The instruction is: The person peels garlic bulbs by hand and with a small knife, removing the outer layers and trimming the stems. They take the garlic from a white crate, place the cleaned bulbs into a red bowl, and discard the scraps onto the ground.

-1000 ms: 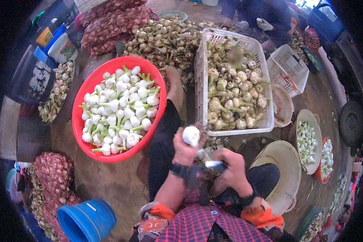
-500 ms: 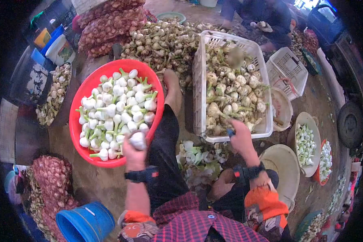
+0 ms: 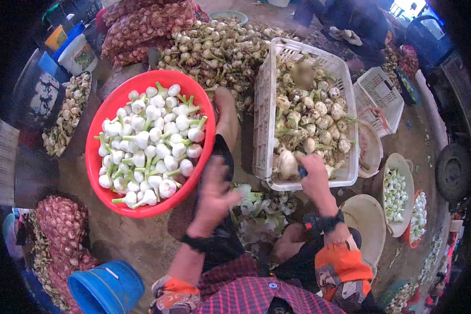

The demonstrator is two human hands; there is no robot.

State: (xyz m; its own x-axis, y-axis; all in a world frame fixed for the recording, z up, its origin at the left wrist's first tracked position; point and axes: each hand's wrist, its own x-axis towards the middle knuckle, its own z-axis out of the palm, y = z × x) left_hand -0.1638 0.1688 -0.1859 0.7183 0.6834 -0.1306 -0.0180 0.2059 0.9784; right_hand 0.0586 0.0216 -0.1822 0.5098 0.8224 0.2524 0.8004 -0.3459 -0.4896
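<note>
My left hand (image 3: 214,196) is open with fingers spread, slightly blurred, between the red basin and my right hand; nothing is in it. The red basin (image 3: 96,180) holds many clean white garlic bulbs (image 3: 154,135) with short green stems. At the near edge of the white crate (image 3: 304,185), my right hand (image 3: 316,178) has its fingers closed on a garlic bulb (image 3: 288,165). Something small and blue (image 3: 302,171) shows at those fingers. Behind that bulb, the crate is filled with dirty, untrimmed garlic (image 3: 311,123).
Peeled skins (image 3: 261,209) lie on the floor between my legs. A heap of garlic (image 3: 214,52) and red mesh sacks (image 3: 149,31) stand beyond. At right are cream basins (image 3: 369,222); a blue bucket (image 3: 107,288) sits lower left. Another person (image 3: 345,21) is at the back.
My left hand has let go of a white garlic bulb at the basin and moved right, opening. My right hand has taken hold of a bulb in the crate.
</note>
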